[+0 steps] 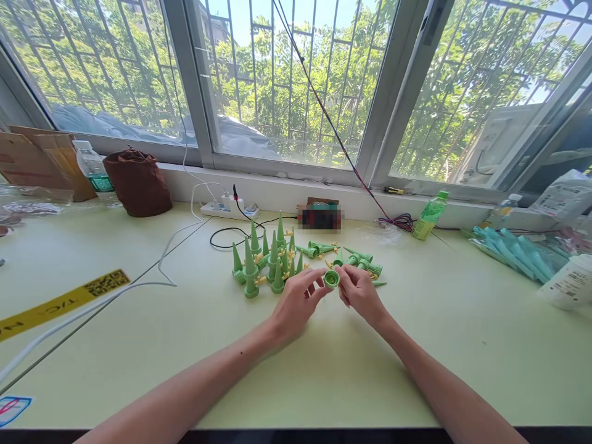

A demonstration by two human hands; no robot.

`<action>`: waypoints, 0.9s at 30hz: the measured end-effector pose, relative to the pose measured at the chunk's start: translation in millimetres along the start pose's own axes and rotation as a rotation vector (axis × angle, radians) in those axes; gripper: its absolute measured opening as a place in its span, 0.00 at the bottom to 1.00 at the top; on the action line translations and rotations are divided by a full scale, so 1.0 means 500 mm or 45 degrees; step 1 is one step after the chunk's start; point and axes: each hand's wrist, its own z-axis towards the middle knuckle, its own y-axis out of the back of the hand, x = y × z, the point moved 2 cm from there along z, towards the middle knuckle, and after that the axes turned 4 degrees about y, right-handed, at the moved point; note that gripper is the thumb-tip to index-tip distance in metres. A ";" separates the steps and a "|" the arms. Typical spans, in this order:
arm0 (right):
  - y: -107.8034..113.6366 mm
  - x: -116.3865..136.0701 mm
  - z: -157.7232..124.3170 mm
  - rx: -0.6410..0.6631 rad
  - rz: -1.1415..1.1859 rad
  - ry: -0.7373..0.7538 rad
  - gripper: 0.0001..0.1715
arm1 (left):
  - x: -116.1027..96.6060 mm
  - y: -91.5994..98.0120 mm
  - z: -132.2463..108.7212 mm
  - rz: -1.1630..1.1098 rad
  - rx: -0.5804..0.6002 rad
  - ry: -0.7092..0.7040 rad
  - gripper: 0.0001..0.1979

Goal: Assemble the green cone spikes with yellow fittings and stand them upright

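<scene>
Between my two hands, above the table, is a green plastic watering spike (pixel 332 279), its round hollow end turned toward me. My left hand (pixel 298 300) grips it from the left with thumb and fingers. From the right, my right hand (pixel 362 292) is closed with its fingertips pinched at the spike's edge; whether a smaller part sits in that pinch is hidden. Left of my hands stand several green watering spikes (pixel 250 274) with yellow valves, points up. Behind my hands more green spike parts (pixel 365 262) lie loose on their sides.
A power strip (pixel 230 210) with cables lies along the wall. A green-labelled bottle (pixel 430 216) stands back right, near turquoise packaged items (pixel 513 253) and a white cup (pixel 568 283). A brown pouch (pixel 137 183) stands back left; a white cable (pixel 161 262) crosses the pale table (pixel 185 345).
</scene>
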 end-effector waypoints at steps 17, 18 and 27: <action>0.003 -0.011 -0.002 -0.004 -0.052 0.040 0.23 | 0.012 -0.017 0.005 -0.716 0.350 0.663 0.34; 0.003 -0.012 -0.002 0.000 -0.058 0.040 0.23 | 0.011 -0.016 0.004 -0.713 0.354 0.650 0.33; 0.008 -0.008 0.000 -0.011 -0.125 0.017 0.25 | 0.005 -0.012 0.000 -0.452 0.305 0.374 0.22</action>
